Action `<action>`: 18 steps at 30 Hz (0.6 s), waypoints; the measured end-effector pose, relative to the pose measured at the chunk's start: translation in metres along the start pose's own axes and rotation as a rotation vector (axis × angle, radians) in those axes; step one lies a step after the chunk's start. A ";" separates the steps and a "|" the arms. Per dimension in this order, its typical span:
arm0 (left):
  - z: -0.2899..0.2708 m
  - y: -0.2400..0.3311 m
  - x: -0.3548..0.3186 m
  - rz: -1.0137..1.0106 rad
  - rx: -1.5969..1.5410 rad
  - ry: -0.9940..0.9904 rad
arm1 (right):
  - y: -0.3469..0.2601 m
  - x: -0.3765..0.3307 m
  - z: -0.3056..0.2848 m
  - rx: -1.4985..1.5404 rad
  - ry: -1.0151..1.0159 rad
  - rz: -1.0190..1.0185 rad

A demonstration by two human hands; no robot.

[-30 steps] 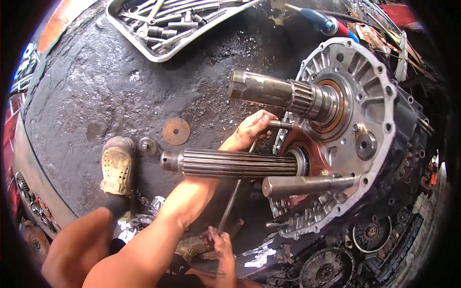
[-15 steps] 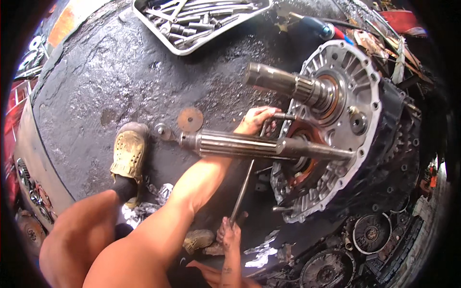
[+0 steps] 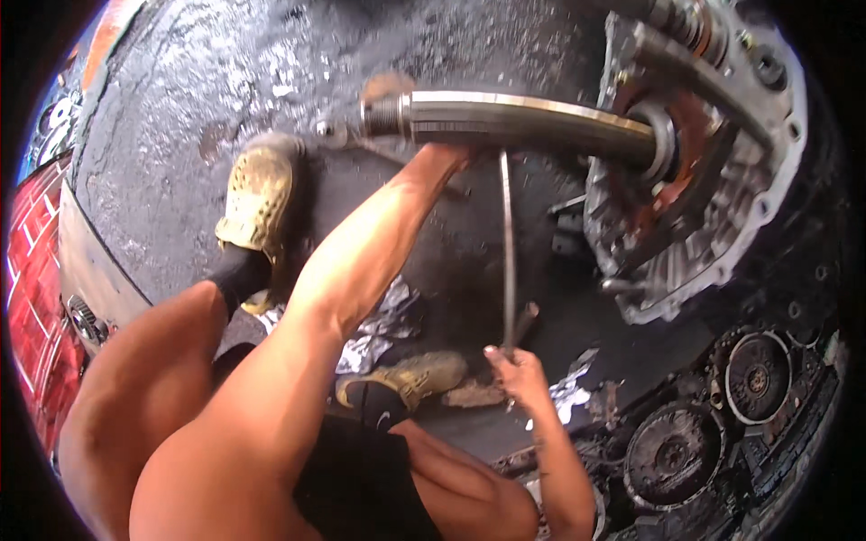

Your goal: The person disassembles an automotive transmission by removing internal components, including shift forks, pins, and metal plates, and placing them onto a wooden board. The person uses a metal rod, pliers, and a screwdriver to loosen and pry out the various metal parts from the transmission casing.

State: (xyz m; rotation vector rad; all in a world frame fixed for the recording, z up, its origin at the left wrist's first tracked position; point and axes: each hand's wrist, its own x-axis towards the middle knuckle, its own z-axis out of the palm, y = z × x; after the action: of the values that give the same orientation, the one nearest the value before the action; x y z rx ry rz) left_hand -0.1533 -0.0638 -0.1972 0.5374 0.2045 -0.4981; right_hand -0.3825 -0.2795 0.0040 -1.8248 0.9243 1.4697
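Observation:
A thick splined steel shaft (image 3: 523, 122) juts out leftward from the grey gearbox housing (image 3: 667, 293), past a reddish-brown ring (image 3: 686, 167). My left arm reaches up to the shaft's underside. Only the wrist and back edge of my left hand (image 3: 446, 155) show, the fingers hidden behind the shaft. From behind the shaft a long thin metal bar (image 3: 508, 243) runs down toward me. Low on that bar, my right hand (image 3: 519, 374) is closed around its end.
A rusty round disc (image 3: 388, 87) lies beyond the shaft's threaded end. My shoes (image 3: 257, 194) stand on the dark, oily floor, with crumpled foil (image 3: 383, 329) between them. Old clutch-like discs (image 3: 677, 453) and greasy parts lie at lower right. A red panel (image 3: 41, 298) stands at far left.
The view has shifted, so the tool tray has left it and the gearbox sits higher and further right. The bar stands more upright. My left fingers, visible before at its upper end, are now hidden.

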 end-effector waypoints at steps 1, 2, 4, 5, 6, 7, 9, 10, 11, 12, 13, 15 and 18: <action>0.009 -0.003 0.003 -0.012 0.337 0.102 | 0.018 -0.003 -0.007 0.007 0.074 -0.027; 0.023 -0.013 0.011 -0.028 0.658 0.182 | 0.034 -0.008 -0.011 0.010 0.168 -0.042; 0.062 0.006 -0.005 -0.097 0.838 0.026 | 0.045 -0.020 -0.016 0.056 0.248 -0.003; 0.070 -0.001 0.002 -0.096 0.805 0.003 | 0.062 -0.021 -0.019 0.048 0.270 -0.004; 0.071 -0.003 0.008 -0.095 0.782 -0.017 | 0.067 -0.024 -0.015 0.043 0.287 -0.013; 0.068 -0.006 0.008 0.105 0.878 -0.187 | 0.070 -0.024 -0.011 0.060 0.285 -0.006; 0.094 0.002 0.007 -0.002 1.011 -0.090 | 0.075 -0.028 -0.006 0.123 0.274 -0.026; 0.098 0.005 0.008 -0.058 1.108 -0.025 | 0.072 -0.029 -0.001 0.139 0.270 -0.026; 0.092 -0.005 0.024 0.212 1.232 -0.105 | 0.067 -0.030 0.003 0.190 0.250 -0.021; 0.098 0.000 0.029 0.109 1.168 -0.324 | 0.063 -0.031 0.004 0.242 0.240 -0.015; 0.083 0.000 0.048 -0.004 0.663 -0.308 | 0.054 -0.028 0.012 0.257 0.225 -0.040; 0.077 -0.010 0.065 -0.085 0.278 -0.256 | 0.049 -0.028 0.017 0.363 0.203 -0.132; 0.092 -0.017 0.061 0.073 0.887 -0.168 | 0.050 -0.032 0.010 0.351 0.221 -0.116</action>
State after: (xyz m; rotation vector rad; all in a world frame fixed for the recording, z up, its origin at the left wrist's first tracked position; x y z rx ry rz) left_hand -0.1036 -0.1498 -0.1465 1.3547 -0.2172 -0.5487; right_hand -0.4341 -0.2950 0.0321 -1.7640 1.0858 0.9769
